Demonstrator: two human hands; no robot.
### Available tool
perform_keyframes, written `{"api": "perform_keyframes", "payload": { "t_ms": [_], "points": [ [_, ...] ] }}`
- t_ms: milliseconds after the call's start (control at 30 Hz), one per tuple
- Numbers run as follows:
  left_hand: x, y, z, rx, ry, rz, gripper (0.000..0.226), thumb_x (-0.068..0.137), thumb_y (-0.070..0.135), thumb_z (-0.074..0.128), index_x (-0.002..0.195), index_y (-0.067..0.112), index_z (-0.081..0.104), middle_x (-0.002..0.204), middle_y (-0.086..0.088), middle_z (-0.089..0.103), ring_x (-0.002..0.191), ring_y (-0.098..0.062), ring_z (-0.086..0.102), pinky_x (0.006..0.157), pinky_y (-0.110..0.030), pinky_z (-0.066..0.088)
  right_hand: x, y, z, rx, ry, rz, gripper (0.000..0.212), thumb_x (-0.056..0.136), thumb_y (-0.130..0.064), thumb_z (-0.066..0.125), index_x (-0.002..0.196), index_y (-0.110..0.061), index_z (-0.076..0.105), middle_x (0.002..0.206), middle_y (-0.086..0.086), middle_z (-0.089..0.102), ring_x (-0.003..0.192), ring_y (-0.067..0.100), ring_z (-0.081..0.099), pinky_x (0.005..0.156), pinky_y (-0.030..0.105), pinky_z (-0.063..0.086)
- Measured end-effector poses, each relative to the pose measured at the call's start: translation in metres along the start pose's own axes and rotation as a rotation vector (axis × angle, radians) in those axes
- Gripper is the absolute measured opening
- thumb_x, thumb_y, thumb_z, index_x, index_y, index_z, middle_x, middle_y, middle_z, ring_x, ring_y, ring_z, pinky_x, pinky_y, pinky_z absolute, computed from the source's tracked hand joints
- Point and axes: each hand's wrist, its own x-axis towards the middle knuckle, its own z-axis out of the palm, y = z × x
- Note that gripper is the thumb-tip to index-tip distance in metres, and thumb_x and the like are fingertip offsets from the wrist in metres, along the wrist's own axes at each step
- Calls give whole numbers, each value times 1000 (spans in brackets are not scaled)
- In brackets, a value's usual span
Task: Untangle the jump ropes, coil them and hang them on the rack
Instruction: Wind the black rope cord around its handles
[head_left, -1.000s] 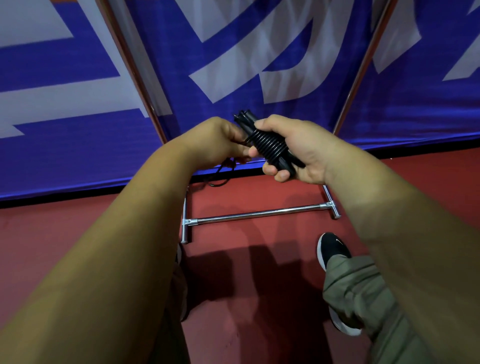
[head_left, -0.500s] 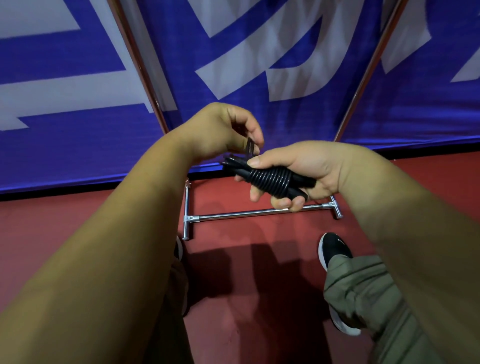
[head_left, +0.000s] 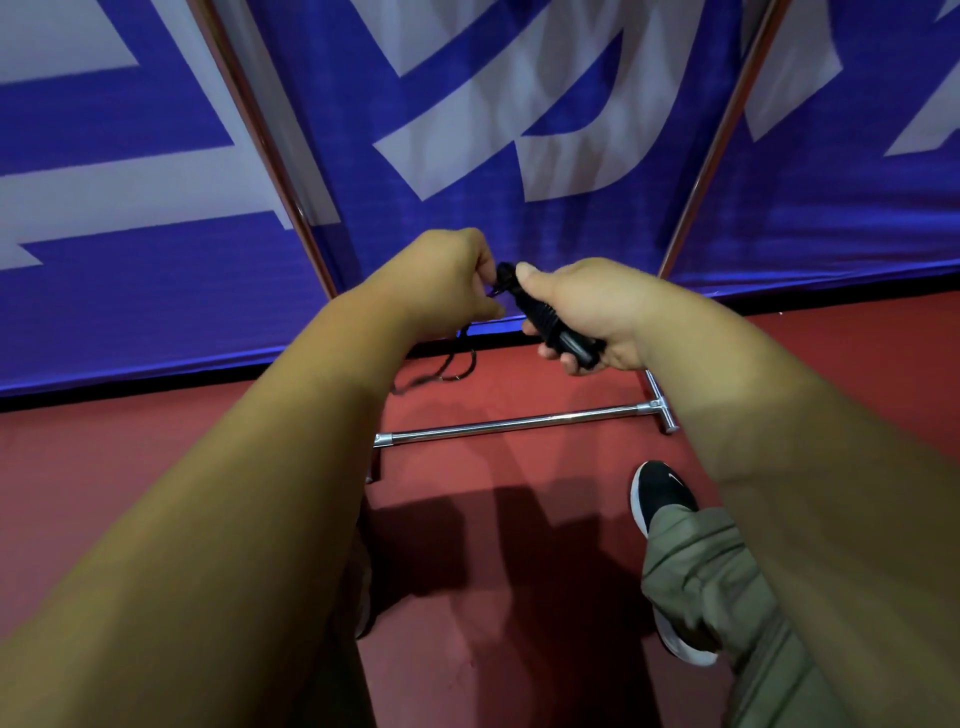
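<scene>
Black coiled jump rope (head_left: 551, 323) sits mid-frame, right hand (head_left: 597, 312) clenched round it, left hand (head_left: 441, 283) pinching its free end, and if that pinch slips the slack loop (head_left: 422, 382) dangling below could spring the wraps loose.

Rack (head_left: 519, 423): polished metal tubing, gleaming. Banner (head_left: 571, 234): woven cloth, showing fine ribbing. Jump rope (head_left: 545, 319): plastic, looking matt, glinting at the handle end. Floor (head_left: 156, 467): looking smooth and matt.
</scene>
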Motion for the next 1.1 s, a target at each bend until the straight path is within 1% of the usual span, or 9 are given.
{"api": "perform_keyframes", "payload": {
  "t_ms": [167,300,367,500,600,700,800,967,1100],
  "points": [
    [-7,8,-2,-181,-112,-51,38,96,46,74,84,10,65,69,0,72,50,-15,65,51,-26,54,3,-2,4,33,135,-33,53,103,-70,47,120,-23,63,104,6,76,61,20,66,50,27,50],
    [-12,1,-9,-525,-281,-26,35,106,41,60,108,9,71,100,-1,81,82,-12,70,78,-34,56,4,-4,-1,65,161,-81,42,105,-60,52,119,-22,63,102,7,75,60,22,67,51,29,50],
    [-12,-6,-11,-615,-330,23,29,108,29,59,118,3,69,110,-2,80,101,-10,72,92,-29,55,3,-6,-3,86,169,-102,38,104,-59,55,117,-23,63,100,7,76,60,22,67,52,30,50],
    [-13,-12,-9,-937,-445,20,29,93,15,71,116,-1,65,107,-14,76,112,-22,72,107,-30,54,0,-8,-2,84,169,-145,36,102,-59,58,115,-26,65,100,5,78,59,20,70,52,30,51],
    [-15,-9,-8,-931,-470,-3,26,92,13,74,113,3,61,94,-17,71,102,-32,76,96,-39,59,-1,-9,0,73,170,-152,38,101,-60,59,115,-25,67,99,4,79,59,21,71,52,30,52],
    [-18,1,-8,-685,-409,-142,15,102,19,67,107,6,61,85,-11,71,63,-19,71,58,-30,57,0,-7,1,84,167,-144,38,102,-59,59,114,-23,66,96,5,79,58,22,68,50,28,50],
    [-18,9,-3,-605,-383,-267,19,107,20,54,109,6,67,93,-12,76,51,-13,63,47,-25,53,2,-3,2,106,182,-151,40,101,-61,58,112,-24,66,95,6,79,59,23,66,51,28,49],
    [-10,5,4,-978,-298,-305,29,113,31,48,108,5,60,119,-24,74,94,-36,79,73,-40,67,1,-5,1,211,194,-145,43,100,-66,59,111,-25,68,89,3,77,57,20,64,53,29,48],
    [-5,-2,-1,-1047,-117,-238,21,110,34,54,99,18,59,98,-4,79,112,-31,75,100,-55,57,1,-5,0,205,189,-115,38,100,-62,61,112,-27,67,89,3,77,55,21,64,53,28,48]
  ]
}}
